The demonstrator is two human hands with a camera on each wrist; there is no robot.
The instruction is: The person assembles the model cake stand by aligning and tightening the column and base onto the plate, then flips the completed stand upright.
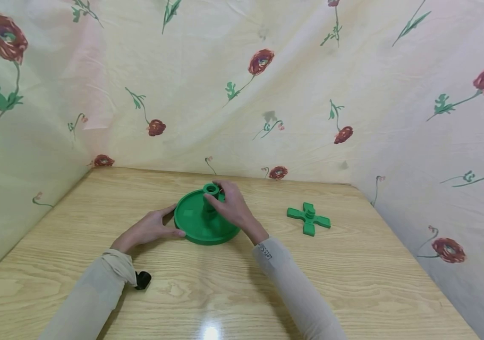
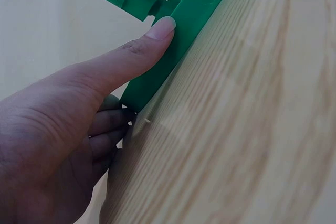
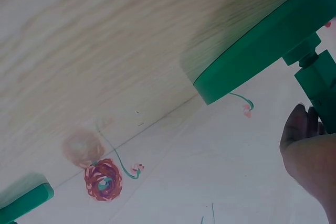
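A round green tray with a raised rim (image 1: 191,222) lies flat on the wooden table. My left hand (image 1: 152,229) holds it at the left side, thumb against the outer rim (image 2: 181,40) and fingers farther round the edge. Over the tray's middle stands a green hollow tube (image 1: 211,190), its open end facing up. The fingers and thumb of my right hand (image 1: 234,205) grip this tube from the right. In the right wrist view, the tube (image 3: 319,85) meets a short, narrower green post (image 3: 303,51) rising from the tray.
A green cross-shaped piece with a short central knob (image 1: 309,219) lies on the table (image 1: 352,264) to the right. A small black object (image 1: 142,280) shows by the left cuff. Flower-patterned cloth (image 1: 191,94) hangs behind and on both sides.
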